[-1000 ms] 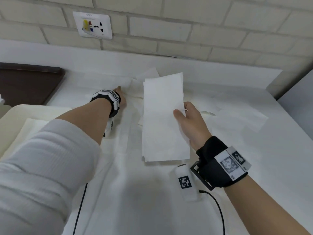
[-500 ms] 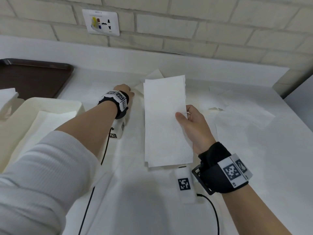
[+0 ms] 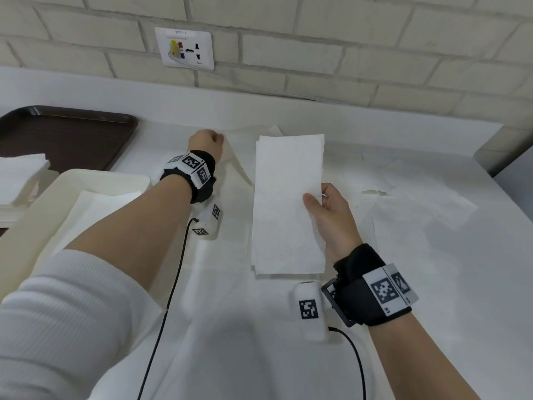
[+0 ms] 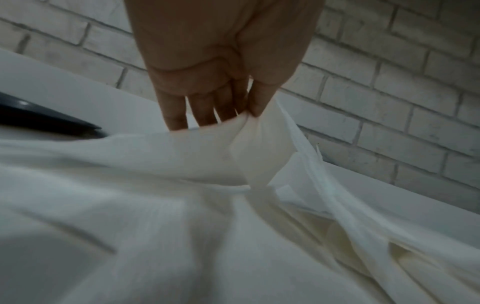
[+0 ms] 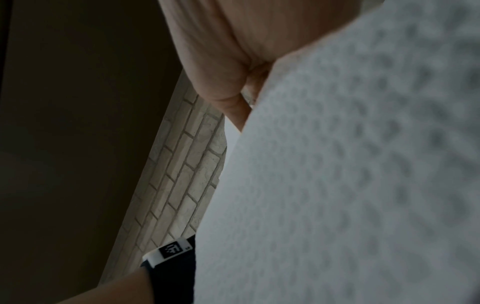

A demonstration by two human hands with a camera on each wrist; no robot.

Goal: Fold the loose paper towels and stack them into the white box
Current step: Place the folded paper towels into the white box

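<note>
My right hand point(image 3: 323, 203) pinches the right edge of a folded paper towel point(image 3: 287, 203), a long white rectangle held up over the middle of the table; it fills the right wrist view point(image 5: 350, 185). My left hand point(image 3: 206, 142) reaches to the back of the table and pinches the edge of a loose paper towel point(image 3: 233, 157); the left wrist view shows thumb and fingers point(image 4: 255, 102) gathering its lifted edge point(image 4: 249, 144). The white box point(image 3: 37, 203) stands at the left with a folded towel point(image 3: 86, 212) lying inside.
A dark brown tray point(image 3: 66, 134) lies at the back left. A stack of white towels point(image 3: 17, 180) sits at the left edge. More loose towels point(image 3: 418, 203) lie flat on the right. The brick wall point(image 3: 317, 53) runs behind the table's raised back edge.
My left hand has reached farther back and taken hold of the loose towel's edge, lifting it. My right hand still holds the folded towel in much the same place.
</note>
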